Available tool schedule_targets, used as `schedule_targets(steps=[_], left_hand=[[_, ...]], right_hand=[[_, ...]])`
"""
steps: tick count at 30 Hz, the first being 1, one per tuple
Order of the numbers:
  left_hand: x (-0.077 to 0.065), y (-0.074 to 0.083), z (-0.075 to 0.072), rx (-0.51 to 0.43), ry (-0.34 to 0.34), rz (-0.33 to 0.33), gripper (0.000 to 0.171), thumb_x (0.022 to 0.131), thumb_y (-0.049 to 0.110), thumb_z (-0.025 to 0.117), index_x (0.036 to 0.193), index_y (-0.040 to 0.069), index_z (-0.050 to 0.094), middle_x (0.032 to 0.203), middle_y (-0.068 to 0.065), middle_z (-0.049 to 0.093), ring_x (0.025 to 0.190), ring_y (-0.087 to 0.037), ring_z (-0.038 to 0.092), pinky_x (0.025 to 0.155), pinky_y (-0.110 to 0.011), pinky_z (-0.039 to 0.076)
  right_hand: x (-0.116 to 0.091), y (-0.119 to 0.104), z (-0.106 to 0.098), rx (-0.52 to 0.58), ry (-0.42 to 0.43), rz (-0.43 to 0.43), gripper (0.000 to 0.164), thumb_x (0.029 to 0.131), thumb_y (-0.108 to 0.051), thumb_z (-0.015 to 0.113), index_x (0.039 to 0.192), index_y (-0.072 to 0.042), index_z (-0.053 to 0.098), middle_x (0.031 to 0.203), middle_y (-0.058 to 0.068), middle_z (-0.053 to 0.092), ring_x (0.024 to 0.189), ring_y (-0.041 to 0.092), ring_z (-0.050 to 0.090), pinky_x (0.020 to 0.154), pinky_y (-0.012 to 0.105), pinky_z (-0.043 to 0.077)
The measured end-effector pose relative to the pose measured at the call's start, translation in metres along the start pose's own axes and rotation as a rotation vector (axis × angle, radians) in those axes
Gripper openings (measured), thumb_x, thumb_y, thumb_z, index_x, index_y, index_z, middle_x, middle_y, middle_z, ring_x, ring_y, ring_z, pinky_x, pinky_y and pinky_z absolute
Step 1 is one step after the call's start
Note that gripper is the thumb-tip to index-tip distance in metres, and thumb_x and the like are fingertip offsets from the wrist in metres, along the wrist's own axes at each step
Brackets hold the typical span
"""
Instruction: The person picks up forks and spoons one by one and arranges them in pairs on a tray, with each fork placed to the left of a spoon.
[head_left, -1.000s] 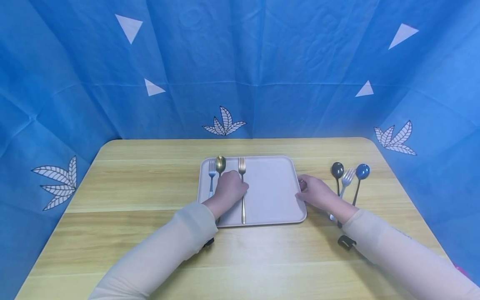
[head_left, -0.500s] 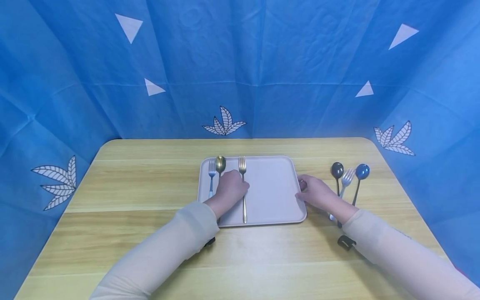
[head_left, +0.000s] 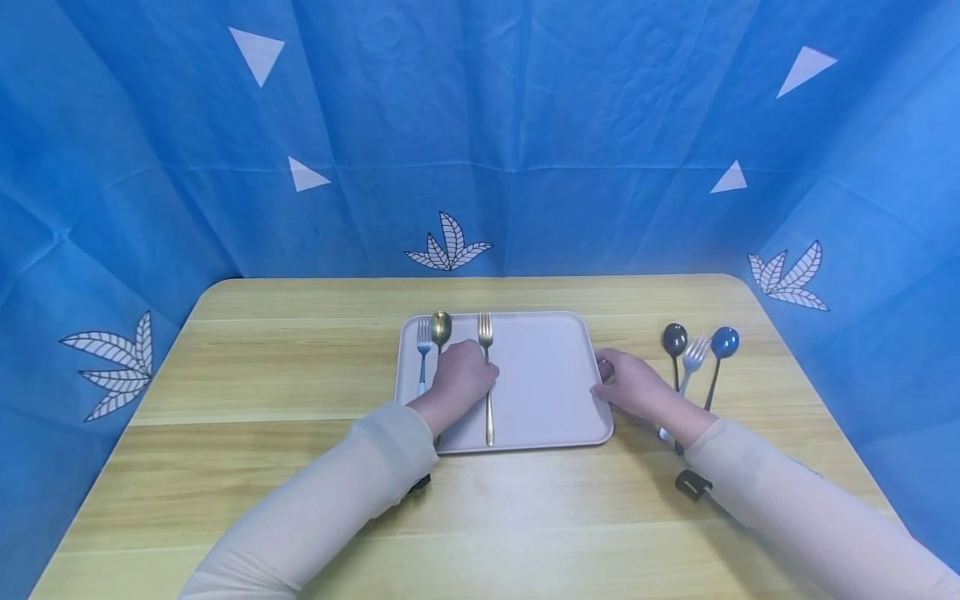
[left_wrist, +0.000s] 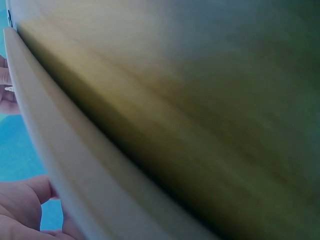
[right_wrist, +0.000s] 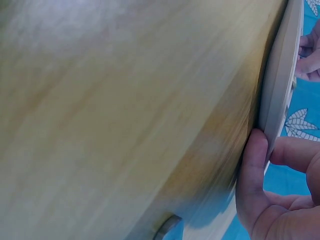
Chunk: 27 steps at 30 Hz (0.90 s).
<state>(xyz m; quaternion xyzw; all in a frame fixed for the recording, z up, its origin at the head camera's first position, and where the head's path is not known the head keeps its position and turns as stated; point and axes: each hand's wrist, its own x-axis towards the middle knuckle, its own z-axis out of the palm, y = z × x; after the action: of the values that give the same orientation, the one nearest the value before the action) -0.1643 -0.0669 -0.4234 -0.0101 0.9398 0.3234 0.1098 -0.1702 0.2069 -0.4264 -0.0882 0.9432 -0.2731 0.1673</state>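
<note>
A pale rectangular tray point(head_left: 551, 375) lies on the wooden table. My left hand point(head_left: 459, 373) is over it and pinches a gold fork point(head_left: 486, 329), tines pointing away. Left of that fork, a gold spoon point(head_left: 441, 327) and a silver fork point(head_left: 423, 337) with a light handle lie on the tray, partly hidden by the hand and arm. With thumb and finger on either side of the rim, my right hand point(right_wrist: 280, 192) grips the tray's right edge. In the left wrist view the tray's side hides part of the left hand point(left_wrist: 22, 212).
Right of the right hand lie a black spoon point(head_left: 675, 340), a silver fork point(head_left: 696, 354) and a blue spoon point(head_left: 725, 342), handles partly under the right wrist. A blue patterned cloth point(head_left: 517, 167) hangs around the table point(head_left: 300, 350) at the back and sides.
The gold fork has shifted very slightly right and away from me under my left hand, its handle end moving most. My right hand and the tray stay put.
</note>
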Motion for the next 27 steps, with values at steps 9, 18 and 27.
schedule_targets(steps=[9, 18, 27], left_hand=[[0.001, 0.000, 0.000, -0.014, -0.013, -0.034, 0.039, 0.090, 0.013, 0.058, 0.055, 0.014, 0.042, 0.049, 0.005, 0.033, 0.044, -0.012, 0.033, 0.049, -0.028, 0.033], [-0.001, 0.000, -0.002, -0.029, -0.023, -0.056, 0.037, 0.092, 0.016, 0.057, 0.057, 0.013, 0.045, 0.049, 0.004, 0.037, 0.045, -0.013, 0.036, 0.049, -0.028, 0.034], [-0.004, -0.007, -0.012, 0.009, 0.023, -0.006, 0.041, 0.091, 0.019, 0.055, 0.054, 0.016, 0.040, 0.047, 0.005, 0.034, 0.044, -0.012, 0.032, 0.047, -0.029, 0.031]], right_hand=[[0.000, -0.001, -0.002, -0.006, 0.002, -0.004, 0.063, 0.086, -0.009, 0.071, 0.139, 0.012, 0.044, 0.106, 0.018, 0.068, 0.093, 0.029, 0.065, 0.085, 0.046, 0.054], [-0.001, -0.001, -0.001, -0.012, -0.003, -0.006, 0.063, 0.085, -0.008, 0.072, 0.138, 0.013, 0.044, 0.105, 0.018, 0.068, 0.093, 0.030, 0.065, 0.085, 0.045, 0.054], [-0.001, -0.003, -0.001, 0.001, -0.010, 0.004, 0.063, 0.086, -0.008, 0.071, 0.139, 0.013, 0.043, 0.105, 0.018, 0.068, 0.091, 0.028, 0.066, 0.081, 0.041, 0.055]])
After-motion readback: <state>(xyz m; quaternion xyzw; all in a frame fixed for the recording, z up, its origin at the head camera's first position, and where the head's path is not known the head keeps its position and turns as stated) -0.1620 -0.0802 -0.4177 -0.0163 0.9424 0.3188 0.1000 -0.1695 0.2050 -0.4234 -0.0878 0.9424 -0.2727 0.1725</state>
